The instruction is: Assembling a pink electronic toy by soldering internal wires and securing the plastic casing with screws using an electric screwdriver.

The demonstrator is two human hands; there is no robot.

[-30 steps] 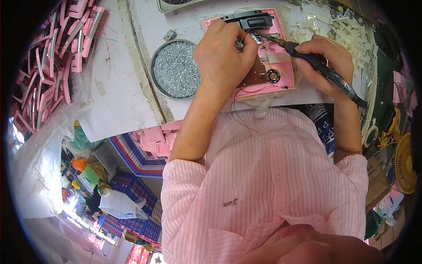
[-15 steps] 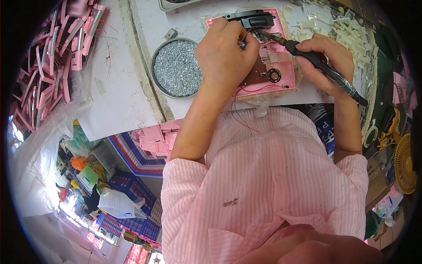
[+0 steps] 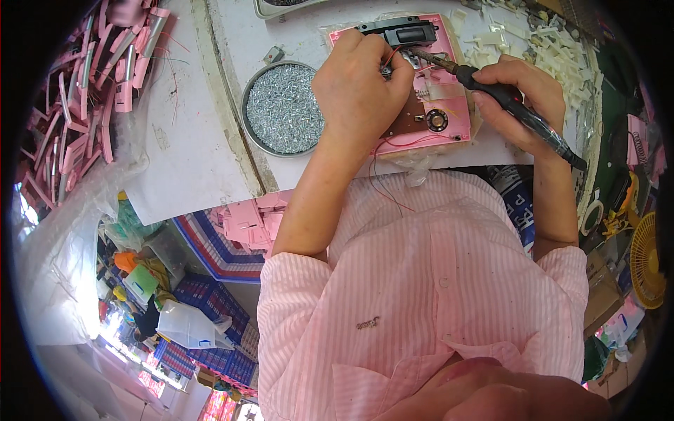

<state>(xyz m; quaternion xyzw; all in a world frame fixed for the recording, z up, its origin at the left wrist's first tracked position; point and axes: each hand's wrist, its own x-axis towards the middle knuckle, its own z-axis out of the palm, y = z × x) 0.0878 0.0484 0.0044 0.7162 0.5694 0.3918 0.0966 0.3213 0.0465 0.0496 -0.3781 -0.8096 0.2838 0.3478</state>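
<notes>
A pink plastic housing (image 3: pixel 460 105) lies on the table before me, with a black module (image 3: pixel 412 34) along its far side and a round black part with a dark centre (image 3: pixel 437 121) at its near side. My left hand (image 3: pixel 361 91) is over the housing's left part, thumb and fingers pinched by a thin red wire (image 3: pixel 393 55); its fingertips are partly hidden. In my right hand (image 3: pixel 523 98) is a soldering iron (image 3: pixel 516 105) with a black handle. Its metal tip points left into the housing, close to the left fingertips and the module. Loose wires hang over the near edge.
A round tin (image 3: pixel 281 109) full of small silvery screws or pins stands left of the housing. White plastic parts (image 3: pixel 547 59) are heaped at the right. Pink parts with wires (image 3: pixel 91 91) pile up at the far left. A tray (image 3: pixel 288 7) sits at the back.
</notes>
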